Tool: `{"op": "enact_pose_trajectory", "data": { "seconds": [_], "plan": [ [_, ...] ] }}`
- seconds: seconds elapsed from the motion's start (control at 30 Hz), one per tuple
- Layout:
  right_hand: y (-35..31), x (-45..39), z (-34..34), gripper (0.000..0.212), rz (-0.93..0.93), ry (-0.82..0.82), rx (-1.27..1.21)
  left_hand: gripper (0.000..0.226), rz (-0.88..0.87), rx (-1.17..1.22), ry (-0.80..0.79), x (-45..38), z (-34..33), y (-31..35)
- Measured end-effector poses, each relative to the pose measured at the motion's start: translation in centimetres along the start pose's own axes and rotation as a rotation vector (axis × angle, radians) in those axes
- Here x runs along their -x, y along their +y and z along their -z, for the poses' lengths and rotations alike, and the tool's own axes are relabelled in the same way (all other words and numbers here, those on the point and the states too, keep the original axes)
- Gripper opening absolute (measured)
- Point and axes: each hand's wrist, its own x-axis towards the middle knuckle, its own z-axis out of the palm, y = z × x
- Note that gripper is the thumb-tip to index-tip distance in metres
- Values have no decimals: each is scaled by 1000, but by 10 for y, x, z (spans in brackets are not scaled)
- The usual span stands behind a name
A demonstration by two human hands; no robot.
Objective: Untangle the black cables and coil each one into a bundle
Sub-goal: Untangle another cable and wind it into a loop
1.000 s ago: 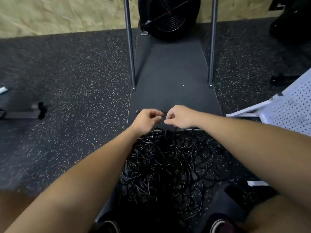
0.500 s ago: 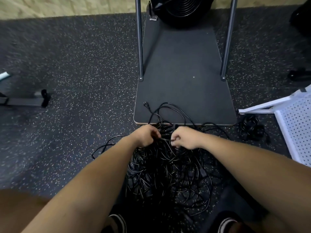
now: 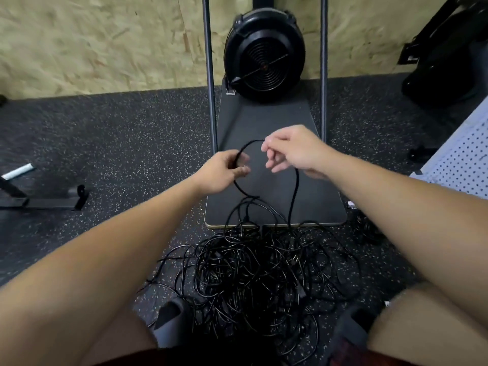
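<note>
At the far left a black metal frame foot [image 3: 47, 200] lies on the speckled rubber floor [image 3: 126, 154], with a broad stretch of bare floor between it and the dark platform [image 3: 317, 196]. The left hand [image 3: 221, 173] is raised over the platform's left edge, fingers curled round a black cable [image 3: 247, 146] and pinching it between thumb and fingertips. From that grip the cable arcs up and right to the right hand [image 3: 293, 151], which holds it lightly between thumb and forefinger while the other fingers hang loosely spread. Below the right hand the same cable drops straight down across the platform and over its pale front rim into the tangled pile of cables [image 3: 253, 273]. A second loop curves down from under the left hand to the pile too. The pile sits on the floor just in front of the platform's front edge, between the person's knees, with loose strands spilling out to the left. Two upright poles [image 3: 210, 75] flank a black fan [image 3: 264, 54] at the platform's far end, against the chipboard wall. At the right edge a white perforated panel [image 3: 464, 165] stands near the right forearm
</note>
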Motion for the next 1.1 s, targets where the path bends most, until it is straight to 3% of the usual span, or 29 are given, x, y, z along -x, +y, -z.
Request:
{"op": "enact_pose_trajectory", "data": {
  "seconds": [0.2, 0.4, 0.53, 0.77, 0.87, 0.97, 1.03, 1.1],
  "plan": [
    [-54, 3, 23, 36, 156, 196, -191, 42, -21, 304, -158, 24, 3, 82],
    [-67, -10, 16, 35, 160, 238, -296, 32, -13, 303, -321, 21, -26, 73],
    [-59, -17, 19, 35, 136, 244, -347, 19, -19, 259, -273, 11, -35, 56],
    [-41, -31, 32, 27, 118, 228, -454, 20, 24, 263, -182, -1, -20, 45],
    [-39, -34, 37, 26, 115, 327, -245, 13, 8, 312, -120, -7, -16, 48],
    [-30, -31, 39, 33, 68, 490, 249, 6, 20, 410, 6, -14, -8, 54],
    [-20, -26, 34, 19, 79, 389, 457, 8, 22, 483, 78, -18, -3, 58],
    [-8, -23, 22, 14, 55, 108, 560, 6, 18, 533, 126, -20, 0, 61]
  ]
}}
